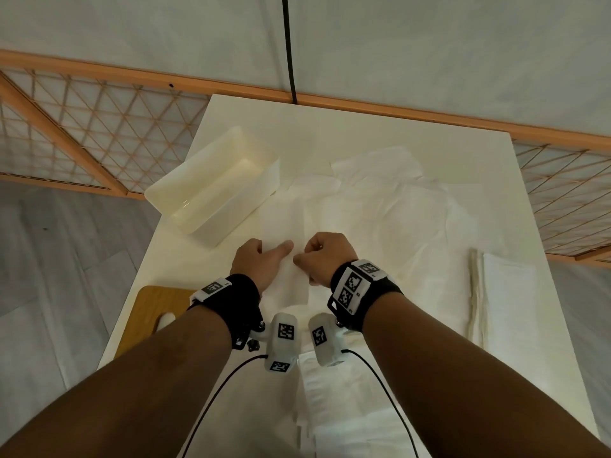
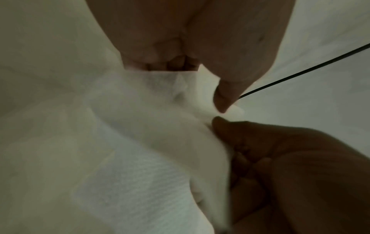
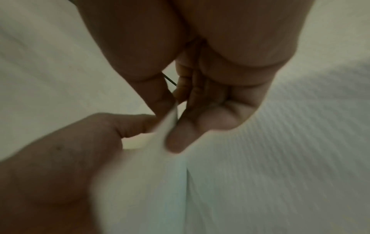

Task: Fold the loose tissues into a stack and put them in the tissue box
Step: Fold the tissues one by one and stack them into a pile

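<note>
Keep left hand and right hand pinched on the tissue edge; align corners before creasing flat.

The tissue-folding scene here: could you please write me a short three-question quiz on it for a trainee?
1. True or false: the tissue box already holds folded tissues.
2. What do the left hand and the right hand hold? A) one tissue B) the wooden board C) a cable
3. On which side of the table do the folded tissues lie?

Key: 1 false, it looks empty; 2 A; 3 the right.
</note>
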Tool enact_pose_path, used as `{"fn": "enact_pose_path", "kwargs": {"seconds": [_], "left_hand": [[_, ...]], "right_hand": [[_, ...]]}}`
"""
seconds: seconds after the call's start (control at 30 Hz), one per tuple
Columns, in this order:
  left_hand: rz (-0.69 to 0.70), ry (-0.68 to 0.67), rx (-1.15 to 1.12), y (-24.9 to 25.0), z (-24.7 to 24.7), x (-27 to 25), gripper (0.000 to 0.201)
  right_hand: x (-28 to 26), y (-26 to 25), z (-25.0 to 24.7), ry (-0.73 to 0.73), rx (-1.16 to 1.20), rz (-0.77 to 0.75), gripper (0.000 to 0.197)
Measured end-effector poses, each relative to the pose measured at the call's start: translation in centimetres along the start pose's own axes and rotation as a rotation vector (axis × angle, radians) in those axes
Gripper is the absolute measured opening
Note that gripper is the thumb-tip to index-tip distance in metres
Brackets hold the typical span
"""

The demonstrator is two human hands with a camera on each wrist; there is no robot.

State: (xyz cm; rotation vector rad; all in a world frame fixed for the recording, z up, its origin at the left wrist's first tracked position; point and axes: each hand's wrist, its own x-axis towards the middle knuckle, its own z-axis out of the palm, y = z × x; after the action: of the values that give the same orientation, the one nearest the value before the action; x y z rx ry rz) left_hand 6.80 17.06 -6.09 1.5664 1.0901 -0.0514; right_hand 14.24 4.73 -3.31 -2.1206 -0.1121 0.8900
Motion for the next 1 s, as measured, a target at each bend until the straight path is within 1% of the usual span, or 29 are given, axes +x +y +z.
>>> {"fn": "enact_pose_path", "kwargs": {"seconds": [0.07, 0.13, 0.17, 0.23, 0.27, 0.3, 0.33, 0.37, 0.43, 0.5, 0.53, 0.57, 0.6, 0.63, 0.67, 0.7, 0.77, 0.8, 0.83, 0.9, 0.93, 1.0], "left_hand": [[-0.07, -0.095, -0.11, 1.2, 0.3, -0.8, 0.045], [-0.167, -0.256, -0.236, 1.9, 0.9, -1.8, 0.053], [-0.187, -0.33, -0.301, 2.1, 1.3, -2.4, 0.053], [-0.136, -0.41, -0.371, 2.3, 2.0, -3.6, 0.042], [-0.096, -0.427, -0.38, 2.3, 2.3, -4.1, 0.037], [-0.055, -0.447, -0.362, 2.3, 2.6, -4.4, 0.035], [-0.018, -0.482, -0.315, 2.2, 2.9, -4.6, 0.036], [0.024, -0.537, -0.22, 2.1, 3.2, -4.9, 0.039], [0.14, -0.672, 0.105, 1.9, 3.9, -5.9, 0.044], [0.278, -0.787, 0.492, 1.3, 5.0, -7.6, 0.048], [0.327, -0.823, 0.66, 0.8, 5.7, -8.6, 0.055], [0.354, -0.839, 0.795, 0.2, 6.4, -9.3, 0.068], [0.363, -0.834, 0.897, -0.4, 7.0, -9.9, 0.079], [0.372, -0.817, 0.968, -0.8, 7.3, -10.3, 0.084], [0.387, -0.8, 1.015, -1.3, 7.5, -10.5, 0.084], [0.397, -0.788, 1.052, -1.6, 7.6, -10.6, 0.082], [0.419, -0.743, 1.115, -1.5, 7.4, -10.7, 0.082], [0.449, -0.697, 1.139, -1.3, 7.1, -10.7, 0.083], [0.492, -0.634, 1.14, -1.1, 6.7, -10.6, 0.085], [0.547, -0.493, 1.064, -0.7, 5.6, -9.7, 0.085], [0.535, -0.423, 0.993, -0.6, 5.0, -9.0, 0.081], [0.481, -0.308, 0.847, -0.3, 3.7, -7.2, 0.064]], "right_hand": [[-0.5, -0.3, -1.3, 0.004, 0.147, -0.011, 0.017], [-1.0, -0.3, -2.8, -0.002, 0.246, -0.038, 0.026], [-1.3, -0.1, -3.6, -0.027, 0.275, -0.049, 0.03], [-2.2, 0.5, -5.3, -0.1, 0.312, -0.051, 0.031], [-2.7, 1.0, -6.4, -0.107, 0.326, -0.028, 0.031], [-3.0, 1.5, -7.6, -0.067, 0.325, 0.018, 0.036], [-3.1, 2.1, -8.9, 0.016, 0.317, 0.077, 0.045], [-3.0, 2.9, -10.2, 0.117, 0.295, 0.134, 0.051], [-2.6, 4.6, -12.5, 0.268, 0.215, 0.203, 0.055], [-2.4, 5.9, -13.8, 0.335, 0.178, 0.212, 0.054], [-2.2, 6.3, -14.1, 0.353, 0.162, 0.201, 0.051], [-2.0, 6.5, -14.2, 0.356, 0.115, 0.186, 0.047], [-1.8, 6.6, -14.1, 0.345, 0.043, 0.167, 0.041], [-1.7, 6.5, -13.8, 0.33, -0.042, 0.146, 0.034], [-1.4, 6.3, -13.4, 0.315, -0.127, 0.126, 0.03], [-1.1, 6.1, -12.8, 0.296, -0.198, 0.11, 0.03], [-0.6, 5.7, -11.3, 0.246, -0.336, 0.089, 0.045], [-0.2, 5.6, -10.5, 0.217, -0.418, 0.084, 0.053], [0.2, 5.6, -9.7, 0.19, -0.492, 0.093, 0.059], [0.8, 5.9, -8.5, 0.169, -0.587, 0.126, 0.061], [1.0, 6.1, -8.2, 0.176, -0.59, 0.141, 0.058], [1.4, 6.5, -7.9, 0.184, -0.535, 0.157, 0.054]]}}
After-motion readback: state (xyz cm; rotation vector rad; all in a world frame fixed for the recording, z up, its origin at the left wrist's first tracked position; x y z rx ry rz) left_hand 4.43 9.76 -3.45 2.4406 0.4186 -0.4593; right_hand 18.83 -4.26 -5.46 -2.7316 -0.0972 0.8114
